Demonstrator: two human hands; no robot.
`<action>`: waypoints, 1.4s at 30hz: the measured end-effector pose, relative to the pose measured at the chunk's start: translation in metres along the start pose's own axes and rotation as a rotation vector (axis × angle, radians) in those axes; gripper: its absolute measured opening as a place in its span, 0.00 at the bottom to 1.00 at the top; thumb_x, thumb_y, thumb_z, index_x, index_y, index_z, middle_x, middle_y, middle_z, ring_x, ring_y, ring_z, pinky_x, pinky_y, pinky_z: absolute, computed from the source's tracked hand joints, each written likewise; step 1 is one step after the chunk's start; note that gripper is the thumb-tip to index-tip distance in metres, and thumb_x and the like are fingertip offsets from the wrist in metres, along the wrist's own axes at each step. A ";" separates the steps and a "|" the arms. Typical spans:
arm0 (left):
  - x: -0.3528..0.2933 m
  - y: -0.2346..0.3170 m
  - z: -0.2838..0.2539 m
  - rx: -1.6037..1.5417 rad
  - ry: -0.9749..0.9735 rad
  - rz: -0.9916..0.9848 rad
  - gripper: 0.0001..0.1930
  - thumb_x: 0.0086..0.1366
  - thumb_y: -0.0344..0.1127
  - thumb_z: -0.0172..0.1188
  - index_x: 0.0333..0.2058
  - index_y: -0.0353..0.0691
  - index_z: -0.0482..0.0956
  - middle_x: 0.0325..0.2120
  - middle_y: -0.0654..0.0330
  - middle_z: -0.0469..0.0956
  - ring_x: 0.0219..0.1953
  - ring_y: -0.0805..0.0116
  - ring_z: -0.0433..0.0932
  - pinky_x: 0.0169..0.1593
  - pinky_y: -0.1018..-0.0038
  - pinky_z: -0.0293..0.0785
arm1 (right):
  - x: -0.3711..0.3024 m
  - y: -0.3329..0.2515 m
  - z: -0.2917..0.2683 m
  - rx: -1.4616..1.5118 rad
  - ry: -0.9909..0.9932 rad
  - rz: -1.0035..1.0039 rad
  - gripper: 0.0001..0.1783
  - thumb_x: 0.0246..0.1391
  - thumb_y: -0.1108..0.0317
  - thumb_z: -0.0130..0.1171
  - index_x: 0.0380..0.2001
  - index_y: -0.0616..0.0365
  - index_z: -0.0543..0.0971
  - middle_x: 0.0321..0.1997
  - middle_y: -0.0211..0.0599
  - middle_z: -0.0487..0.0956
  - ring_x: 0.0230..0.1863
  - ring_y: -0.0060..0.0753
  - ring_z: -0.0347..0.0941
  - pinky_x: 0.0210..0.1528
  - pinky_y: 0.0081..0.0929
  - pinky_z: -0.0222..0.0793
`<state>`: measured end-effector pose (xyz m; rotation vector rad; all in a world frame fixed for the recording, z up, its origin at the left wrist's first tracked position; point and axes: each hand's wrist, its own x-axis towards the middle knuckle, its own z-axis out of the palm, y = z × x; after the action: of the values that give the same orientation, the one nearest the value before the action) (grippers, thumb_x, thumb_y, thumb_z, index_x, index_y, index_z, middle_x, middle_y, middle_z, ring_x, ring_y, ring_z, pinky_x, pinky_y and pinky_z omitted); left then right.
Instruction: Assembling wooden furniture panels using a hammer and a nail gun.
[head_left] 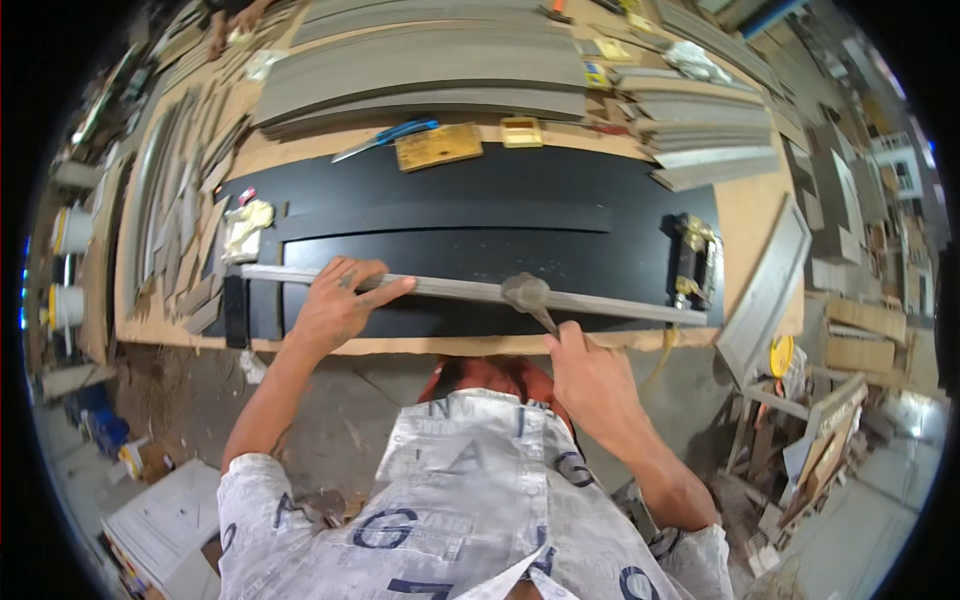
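Observation:
A long thin grey wooden strip (pixel 450 289) lies across a black panel (pixel 400 185) on the workbench, near its front edge. My left hand (pixel 338 305) grips the strip left of its middle, with the fingers over it and the index finger stretched along it. My right hand (pixel 590 370) is closed on the handle of a mallet (pixel 526 292). The mallet's rounded grey head is over the strip, right of its middle. Whether the head touches the strip I cannot tell.
Behind the panel lie a blue-handled knife (pixel 400 131), a yellowish block (pixel 438 147) and a stack of grey boards (pixel 420 75). A nail gun (pixel 692 262) stands at the right, a crumpled cloth (pixel 247 225) at the left. A co-worker's hand (pixel 248 15) shows at the far left.

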<state>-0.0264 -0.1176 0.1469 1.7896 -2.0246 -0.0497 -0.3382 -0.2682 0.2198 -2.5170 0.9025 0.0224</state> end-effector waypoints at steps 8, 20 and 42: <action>0.063 0.058 0.030 0.003 -0.108 0.069 0.31 0.57 0.25 0.58 0.58 0.64 0.78 0.43 0.59 0.79 0.42 0.59 0.78 0.47 0.63 0.74 | -0.036 0.059 -0.011 -0.051 0.009 0.330 0.14 0.68 0.59 0.48 0.36 0.60 0.67 0.23 0.55 0.79 0.25 0.65 0.76 0.28 0.56 0.71; 0.180 0.173 0.102 -0.109 -0.325 0.166 0.31 0.62 0.28 0.53 0.65 0.58 0.69 0.42 0.58 0.77 0.40 0.55 0.79 0.43 0.61 0.76 | -0.080 0.131 -0.051 0.003 0.156 0.500 0.13 0.68 0.61 0.49 0.34 0.60 0.69 0.20 0.57 0.77 0.25 0.66 0.75 0.29 0.59 0.67; 0.194 0.201 0.122 -0.093 -0.241 0.140 0.32 0.60 0.25 0.54 0.63 0.60 0.72 0.44 0.61 0.78 0.43 0.57 0.81 0.44 0.62 0.79 | -0.102 0.168 -0.075 0.079 0.417 0.473 0.13 0.68 0.62 0.50 0.36 0.62 0.70 0.19 0.55 0.76 0.23 0.64 0.74 0.25 0.54 0.67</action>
<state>-0.2700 -0.3010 0.1556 1.6476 -2.2689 -0.3265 -0.5303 -0.3529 0.2340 -2.2144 1.6121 -0.3912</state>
